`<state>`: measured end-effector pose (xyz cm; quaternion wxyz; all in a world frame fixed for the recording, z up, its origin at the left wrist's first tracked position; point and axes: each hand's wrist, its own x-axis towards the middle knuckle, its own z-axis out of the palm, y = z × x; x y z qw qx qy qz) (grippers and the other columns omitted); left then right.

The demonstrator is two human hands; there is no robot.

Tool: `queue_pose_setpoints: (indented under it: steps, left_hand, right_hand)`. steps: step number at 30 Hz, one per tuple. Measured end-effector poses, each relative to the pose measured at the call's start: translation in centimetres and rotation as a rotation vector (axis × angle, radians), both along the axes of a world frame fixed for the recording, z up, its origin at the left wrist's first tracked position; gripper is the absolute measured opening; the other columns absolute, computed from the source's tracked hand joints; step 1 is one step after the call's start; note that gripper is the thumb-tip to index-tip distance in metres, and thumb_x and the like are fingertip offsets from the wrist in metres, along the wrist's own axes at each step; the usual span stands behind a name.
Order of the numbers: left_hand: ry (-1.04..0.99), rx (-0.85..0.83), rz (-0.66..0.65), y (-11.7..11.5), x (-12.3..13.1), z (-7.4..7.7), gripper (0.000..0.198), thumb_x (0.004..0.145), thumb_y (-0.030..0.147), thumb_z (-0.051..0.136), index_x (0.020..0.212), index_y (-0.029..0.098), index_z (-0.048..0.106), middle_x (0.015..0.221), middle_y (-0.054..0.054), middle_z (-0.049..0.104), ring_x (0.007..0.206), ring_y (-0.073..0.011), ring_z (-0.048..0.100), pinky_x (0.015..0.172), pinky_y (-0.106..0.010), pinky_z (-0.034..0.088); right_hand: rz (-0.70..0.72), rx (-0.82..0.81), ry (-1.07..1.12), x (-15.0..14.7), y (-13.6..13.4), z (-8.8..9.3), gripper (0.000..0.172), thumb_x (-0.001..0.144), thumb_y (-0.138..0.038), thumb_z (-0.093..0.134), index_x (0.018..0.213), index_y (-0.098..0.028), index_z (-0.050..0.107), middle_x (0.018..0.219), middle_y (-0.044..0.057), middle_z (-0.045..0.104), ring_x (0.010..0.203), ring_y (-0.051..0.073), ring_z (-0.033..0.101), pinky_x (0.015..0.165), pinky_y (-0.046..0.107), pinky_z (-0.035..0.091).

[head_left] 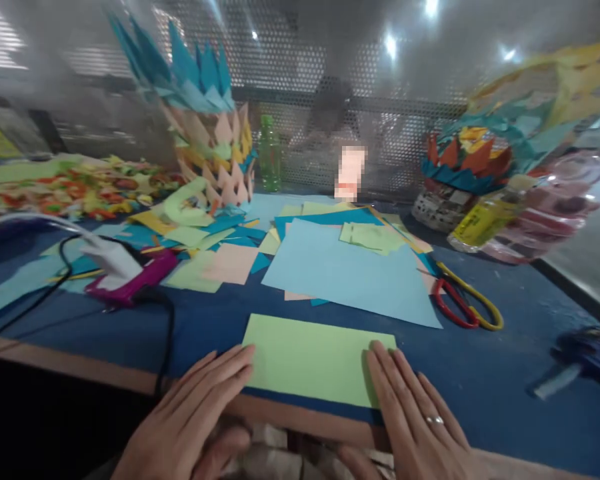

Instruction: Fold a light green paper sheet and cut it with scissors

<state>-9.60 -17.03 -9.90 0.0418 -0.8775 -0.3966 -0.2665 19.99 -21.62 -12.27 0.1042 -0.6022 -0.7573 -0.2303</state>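
A light green rectangular sheet of paper (310,359) lies flat near the front edge of the blue table (480,373). My left hand (190,420) lies flat with fingers together, its fingertips touching the sheet's left edge. My right hand (415,417), with a ring on one finger, rests flat with fingertips on the sheet's right edge. Neither hand grips anything.
A large light blue sheet (345,270) lies on a pile of coloured papers. Red and yellow scissors (463,303) sit to the right, a pink glue gun (130,280) with black cord to the left. Folded paper sculptures (205,133), a green bottle (269,153) and jars (530,207) stand behind.
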Motion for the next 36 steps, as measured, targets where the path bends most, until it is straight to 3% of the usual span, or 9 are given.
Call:
queue_pose_setpoints:
  steps: [3,5,9,13,16,22,28,33,36]
  left_hand:
    - [-0.119,-0.042,0.101,0.8,-0.4,1.1,0.025,0.103,0.025,0.048,0.125,0.024,0.058,0.127,-0.002,0.067,0.123,-0.0148,0.06,0.111,-0.024,0.039]
    - [-0.122,-0.046,0.093,1.6,-0.2,1.6,0.023,0.103,0.025,0.048,0.124,0.023,0.058,0.125,-0.003,0.067,0.119,-0.015,0.061,0.106,-0.023,0.043]
    - [-0.061,-0.007,-0.025,2.5,1.4,1.9,0.04,0.104,0.019,0.04,0.144,0.021,0.045,0.143,-0.008,0.057,0.135,-0.0196,0.05,0.113,-0.033,0.039]
    - [0.159,-0.032,-0.136,2.2,2.5,1.3,0.057,0.105,0.036,0.042,0.157,0.02,0.026,0.155,-0.01,0.044,0.143,-0.0252,0.041,0.119,-0.045,0.031]
    - [0.225,-0.01,-0.109,2.3,2.0,1.3,0.064,0.105,0.044,0.041,0.159,0.019,0.02,0.154,-0.01,0.045,0.141,-0.0223,0.043,0.119,-0.041,0.03]
    - [0.29,0.098,-0.11,3.5,-0.4,2.0,0.074,0.102,0.052,0.042,0.16,0.017,0.013,0.15,-0.008,0.049,0.136,-0.0217,0.051,0.109,-0.037,0.044]
    - [0.308,0.137,-0.091,4.2,-1.2,2.7,0.072,0.102,0.049,0.044,0.16,0.017,0.016,0.151,-0.009,0.048,0.139,-0.0251,0.046,0.113,-0.041,0.037]
    - [0.213,0.054,-0.117,4.0,0.7,2.4,0.067,0.105,0.05,0.033,0.16,0.018,0.013,0.157,-0.01,0.04,0.146,-0.0226,0.035,0.12,-0.041,0.025]
    - [0.255,0.003,-0.151,3.4,3.1,1.6,0.071,0.103,0.052,0.039,0.16,0.015,0.016,0.162,-0.011,0.028,0.15,-0.0259,0.025,0.121,-0.044,0.022]
  right_hand:
    - [0.052,0.033,-0.045,0.1,0.2,0.0,0.083,0.095,-0.067,0.031,0.153,-0.007,0.033,0.155,0.009,0.041,0.135,0.028,0.05,0.1,0.042,0.043]
    - [0.092,0.074,-0.066,0.2,0.3,0.0,0.085,0.094,-0.066,0.034,0.153,-0.004,0.032,0.154,0.012,0.042,0.131,0.03,0.055,0.098,0.043,0.044]
    - [0.111,0.098,-0.099,0.4,0.5,-0.1,0.086,0.094,-0.065,0.036,0.153,-0.003,0.032,0.152,0.013,0.043,0.128,0.031,0.057,0.096,0.044,0.045]
    - [0.116,0.119,-0.131,0.5,0.6,-0.1,0.088,0.092,-0.065,0.041,0.153,-0.002,0.031,0.151,0.013,0.045,0.127,0.03,0.058,0.094,0.042,0.048]
    - [0.127,0.137,-0.157,0.6,0.8,-0.1,0.091,0.091,-0.064,0.043,0.154,0.0,0.027,0.149,0.013,0.047,0.124,0.028,0.061,0.091,0.041,0.05]
    - [0.159,0.16,-0.205,0.9,1.3,0.3,0.098,0.092,-0.067,0.04,0.155,0.005,0.015,0.143,0.014,0.052,0.118,0.027,0.065,0.086,0.04,0.054]
    - [0.127,0.156,-0.218,0.6,1.2,0.2,0.092,0.092,-0.066,0.043,0.153,0.001,0.028,0.147,0.012,0.049,0.121,0.027,0.063,0.086,0.038,0.054]
    - [0.144,0.17,-0.201,0.6,1.0,0.0,0.089,0.093,-0.063,0.044,0.153,0.002,0.028,0.147,0.013,0.049,0.125,0.028,0.061,0.09,0.039,0.052]
    - [0.166,0.189,-0.207,0.6,1.2,-0.1,0.092,0.093,-0.062,0.043,0.154,0.004,0.022,0.146,0.015,0.05,0.122,0.028,0.062,0.089,0.04,0.052]
